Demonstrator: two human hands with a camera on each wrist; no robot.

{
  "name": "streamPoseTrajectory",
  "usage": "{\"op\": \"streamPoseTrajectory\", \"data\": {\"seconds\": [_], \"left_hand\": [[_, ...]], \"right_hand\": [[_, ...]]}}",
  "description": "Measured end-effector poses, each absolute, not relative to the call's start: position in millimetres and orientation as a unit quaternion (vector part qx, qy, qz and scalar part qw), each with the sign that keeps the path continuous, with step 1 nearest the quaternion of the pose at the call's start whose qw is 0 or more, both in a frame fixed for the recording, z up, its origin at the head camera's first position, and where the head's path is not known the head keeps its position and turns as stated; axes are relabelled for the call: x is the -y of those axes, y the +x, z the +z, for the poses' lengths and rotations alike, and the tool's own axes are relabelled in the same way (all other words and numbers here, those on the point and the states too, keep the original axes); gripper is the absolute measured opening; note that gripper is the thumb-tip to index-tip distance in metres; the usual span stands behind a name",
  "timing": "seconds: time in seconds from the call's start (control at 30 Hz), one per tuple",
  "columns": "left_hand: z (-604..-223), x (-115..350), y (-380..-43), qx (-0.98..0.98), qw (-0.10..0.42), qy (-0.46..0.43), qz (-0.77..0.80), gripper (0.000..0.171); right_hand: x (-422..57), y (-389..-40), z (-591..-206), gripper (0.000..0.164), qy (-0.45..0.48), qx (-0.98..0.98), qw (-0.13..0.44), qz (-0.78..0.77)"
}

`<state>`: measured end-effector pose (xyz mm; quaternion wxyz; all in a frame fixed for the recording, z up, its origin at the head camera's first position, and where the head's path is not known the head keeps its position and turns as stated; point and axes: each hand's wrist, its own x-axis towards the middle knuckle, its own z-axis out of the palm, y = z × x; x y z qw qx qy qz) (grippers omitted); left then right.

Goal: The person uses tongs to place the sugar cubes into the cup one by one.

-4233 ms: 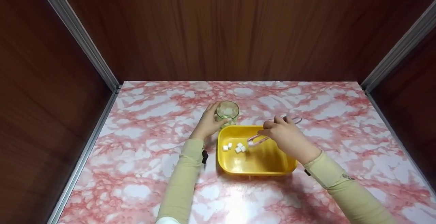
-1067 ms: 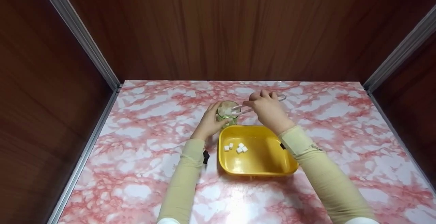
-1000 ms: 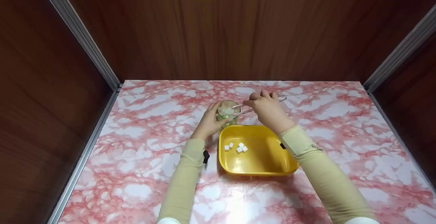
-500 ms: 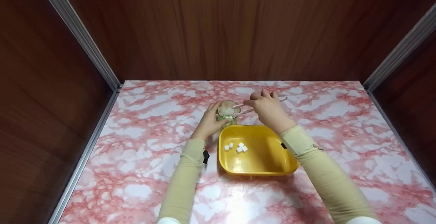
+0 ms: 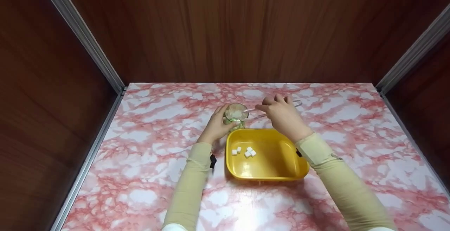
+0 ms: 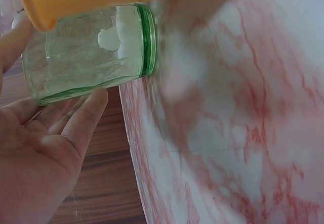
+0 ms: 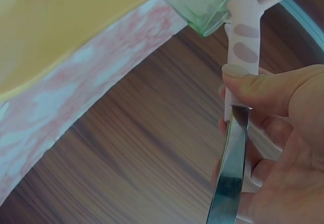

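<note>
A clear green-tinted glass (image 5: pixel 235 115) stands upright behind the yellow container. My left hand (image 5: pixel 215 127) holds it, thumb on the near side and fingers round the far side. White pieces (image 6: pixel 121 37) lie at the bottom inside the glass. My right hand (image 5: pixel 284 116) pinches a pair of tongs (image 5: pixel 259 116) between thumb and fingers. These are metal with pale pink sleeves bearing darker spots. Their tips stand a little apart right at the glass's right rim. Several small white cubes (image 5: pixel 250 152) lie in the left half of the yellow container (image 5: pixel 267 179).
Under everything is a red-and-white marbled table (image 5: pixel 147 174). A dark wooden panel (image 5: pixel 225 30) closes off the back, with more panels and metal rails (image 5: pixel 75 30) at both sides. The yellow container sits directly in front of the glass.
My right hand went from over the container to the glass with the tongs, which carried a white cube. Within the last half second the tongs drew slightly right. My left hand stayed on the glass.
</note>
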<state>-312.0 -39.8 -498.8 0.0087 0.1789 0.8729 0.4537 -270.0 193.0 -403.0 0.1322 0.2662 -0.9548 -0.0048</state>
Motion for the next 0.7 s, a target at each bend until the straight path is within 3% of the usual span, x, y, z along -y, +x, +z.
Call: {"op": "streamPoseTrajectory", "data": {"seconds": [0.7], "left_hand": [[-498.8,37.7,-310.5,-0.864,0.005,0.181,0.47,0.076]], "right_hand": [[-215.3,-245.2,-407.7,0.041,0.295,0.945,0.141,0.0]]}}
